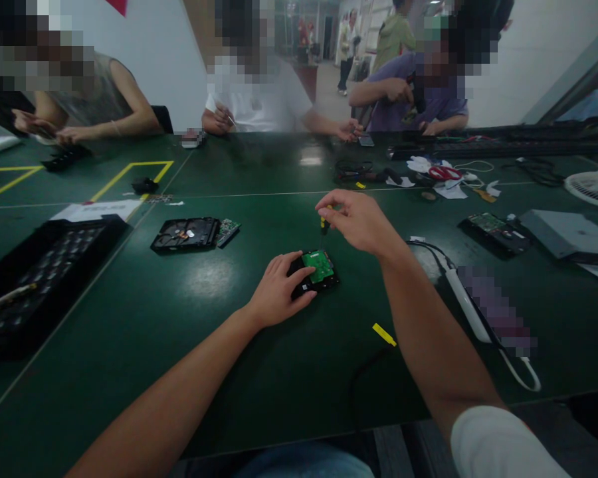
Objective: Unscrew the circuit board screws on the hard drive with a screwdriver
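A hard drive [335, 281] lies flat on the table with its green circuit board [320, 265] facing up. My left hand [283, 289] grips it from the left, thumb along the near edge and a finger across the board. Pinched in my right hand [356, 218] is a screwdriver [323, 226] with a yellow and black handle. It stands nearly upright over the board's far edge, its shaft pointing down. Whether the tip touches a screw is too small to tell.
Left of my hands lie another hard drive [187, 234], a loose circuit board [228, 232] and a black tray [44, 279]. At right are a white power strip [466, 302], a hard drive [496, 234] and a grey metal box [571, 234]. Several people sit opposite.
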Demonstrator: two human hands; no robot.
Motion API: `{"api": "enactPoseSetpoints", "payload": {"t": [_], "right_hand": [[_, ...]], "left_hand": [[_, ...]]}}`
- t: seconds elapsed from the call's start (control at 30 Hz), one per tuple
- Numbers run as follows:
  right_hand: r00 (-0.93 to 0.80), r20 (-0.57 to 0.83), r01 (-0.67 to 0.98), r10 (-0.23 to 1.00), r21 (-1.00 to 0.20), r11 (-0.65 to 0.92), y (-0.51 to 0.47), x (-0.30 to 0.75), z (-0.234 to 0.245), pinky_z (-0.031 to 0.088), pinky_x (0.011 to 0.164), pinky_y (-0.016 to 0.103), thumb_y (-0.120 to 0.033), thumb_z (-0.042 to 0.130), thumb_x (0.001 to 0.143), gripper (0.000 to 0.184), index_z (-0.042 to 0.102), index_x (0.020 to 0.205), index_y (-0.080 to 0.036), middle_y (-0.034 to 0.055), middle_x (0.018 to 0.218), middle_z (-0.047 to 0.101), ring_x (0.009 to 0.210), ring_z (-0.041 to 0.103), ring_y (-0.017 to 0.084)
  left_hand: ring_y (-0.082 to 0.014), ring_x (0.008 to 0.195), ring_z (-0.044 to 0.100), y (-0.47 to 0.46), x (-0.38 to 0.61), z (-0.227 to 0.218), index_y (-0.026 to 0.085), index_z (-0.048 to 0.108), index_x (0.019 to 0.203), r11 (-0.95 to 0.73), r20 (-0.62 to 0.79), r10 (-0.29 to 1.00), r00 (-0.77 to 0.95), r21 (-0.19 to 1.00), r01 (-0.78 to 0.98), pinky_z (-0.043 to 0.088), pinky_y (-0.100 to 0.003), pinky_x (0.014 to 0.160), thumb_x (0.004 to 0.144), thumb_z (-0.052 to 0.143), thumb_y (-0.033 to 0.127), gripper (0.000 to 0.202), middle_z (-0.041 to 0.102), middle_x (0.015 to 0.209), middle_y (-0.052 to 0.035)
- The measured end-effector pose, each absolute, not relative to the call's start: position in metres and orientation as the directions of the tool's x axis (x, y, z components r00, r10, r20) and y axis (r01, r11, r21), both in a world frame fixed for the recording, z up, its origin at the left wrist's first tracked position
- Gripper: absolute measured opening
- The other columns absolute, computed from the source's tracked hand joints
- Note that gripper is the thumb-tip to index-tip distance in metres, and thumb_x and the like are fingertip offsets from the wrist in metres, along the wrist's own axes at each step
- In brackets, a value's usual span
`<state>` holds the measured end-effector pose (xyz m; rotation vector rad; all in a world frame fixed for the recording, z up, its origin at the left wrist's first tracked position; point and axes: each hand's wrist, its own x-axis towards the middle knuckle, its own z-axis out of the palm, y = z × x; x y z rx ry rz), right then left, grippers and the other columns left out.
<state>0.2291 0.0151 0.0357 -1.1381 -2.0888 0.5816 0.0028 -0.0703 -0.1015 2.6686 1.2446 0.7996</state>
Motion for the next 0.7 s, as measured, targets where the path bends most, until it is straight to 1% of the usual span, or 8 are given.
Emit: {"api": "enactPoseSetpoints", "payload": {"t": [0.07,0.13,0.2,0.3,0.43,0.5,0.63,0.7], "right_hand": [[-0.392,0.332,0.517,0.858,-0.692,0.504,0.0143,0.2301,0.036,0.052,0.069,0.031,-0.027,0.063,0.097,0.016,0.074,0.108,-0.021,0.0057,0.106,0.078,0.071,0.068,0.016],[-0.381,0.318,0.505,0.868,-0.715,0.483,0.0135,0.2301,0.0358,0.053,0.067,0.031,-0.028,0.065,0.096,0.016,0.072,0.109,-0.021,0.007,0.11,0.077,0.069,0.068,0.015],[-0.344,0.321,0.535,0.883,-0.705,0.465,0.013,0.2295,0.0353,0.053,0.069,0.032,-0.033,0.071,0.093,0.016,0.071,0.103,-0.02,0.0078,0.107,0.077,0.072,0.069,0.017],[-0.291,0.341,0.588,0.894,-0.673,0.448,0.013,0.2287,0.0339,0.053,0.073,0.035,-0.041,0.079,0.088,0.025,0.068,0.097,-0.02,0.008,0.1,0.076,0.079,0.07,0.021],[-0.311,0.315,0.567,0.897,-0.696,0.441,0.015,0.2279,0.0312,0.053,0.073,0.035,-0.033,0.069,0.095,0.016,0.069,0.105,-0.02,0.0082,0.103,0.075,0.075,0.069,0.019],[-0.311,0.312,0.565,0.898,-0.698,0.439,0.0161,0.2269,0.0305,0.053,0.073,0.035,-0.03,0.065,0.098,0.016,0.07,0.109,-0.02,0.0088,0.104,0.075,0.075,0.068,0.019],[-0.325,0.338,0.578,0.883,-0.668,0.469,0.0153,0.2253,0.0325,0.053,0.073,0.034,-0.039,0.064,0.1,0.021,0.075,0.103,-0.021,0.0076,0.099,0.074,0.077,0.068,0.019],[-0.343,0.333,0.572,0.878,-0.668,0.476,0.0141,0.2257,0.0339,0.052,0.072,0.033,-0.04,0.065,0.099,0.021,0.075,0.099,-0.022,0.006,0.097,0.075,0.075,0.068,0.019]], "left_hand": [[-0.0381,0.143,0.048,-0.07,0.0029,-0.1017,0.023,0.062,0.144,-0.664,0.426,0.735,0.528,0.297,0.686,0.041,-0.061,0.118,0.098,0.064,0.049,0.052,0.045,0.157,-0.018],[-0.0379,0.142,0.048,-0.0698,0.0029,-0.1015,0.024,0.062,0.144,-0.665,0.427,0.736,0.526,0.306,0.681,0.041,-0.061,0.118,0.098,0.065,0.049,0.052,0.045,0.157,-0.0174],[-0.0381,0.142,0.048,-0.0698,0.0029,-0.1009,0.025,0.062,0.145,-0.663,0.425,0.739,0.524,0.317,0.678,0.041,-0.062,0.118,0.098,0.065,0.048,0.053,0.045,0.157,-0.0169],[-0.0385,0.143,0.048,-0.0698,0.0026,-0.1003,0.025,0.062,0.145,-0.661,0.422,0.742,0.521,0.329,0.674,0.041,-0.062,0.118,0.097,0.066,0.047,0.053,0.045,0.157,-0.017],[-0.0387,0.143,0.048,-0.0696,0.0024,-0.1008,0.023,0.062,0.144,-0.66,0.412,0.743,0.527,0.318,0.681,0.041,-0.062,0.119,0.097,0.065,0.048,0.053,0.045,0.157,-0.0177],[-0.0386,0.143,0.047,-0.0696,0.0025,-0.1011,0.024,0.062,0.144,-0.66,0.413,0.742,0.528,0.31,0.684,0.041,-0.062,0.118,0.098,0.065,0.05,0.053,0.046,0.157,-0.0174],[-0.0382,0.144,0.047,-0.0702,0.0029,-0.1006,0.025,0.061,0.145,-0.66,0.417,0.742,0.525,0.315,0.682,0.041,-0.062,0.119,0.098,0.064,0.049,0.053,0.046,0.157,-0.0169],[-0.0379,0.144,0.047,-0.0705,0.0031,-0.1,0.025,0.061,0.145,-0.659,0.415,0.743,0.525,0.313,0.684,0.04,-0.062,0.119,0.098,0.064,0.049,0.052,0.045,0.157,-0.0168]]}}
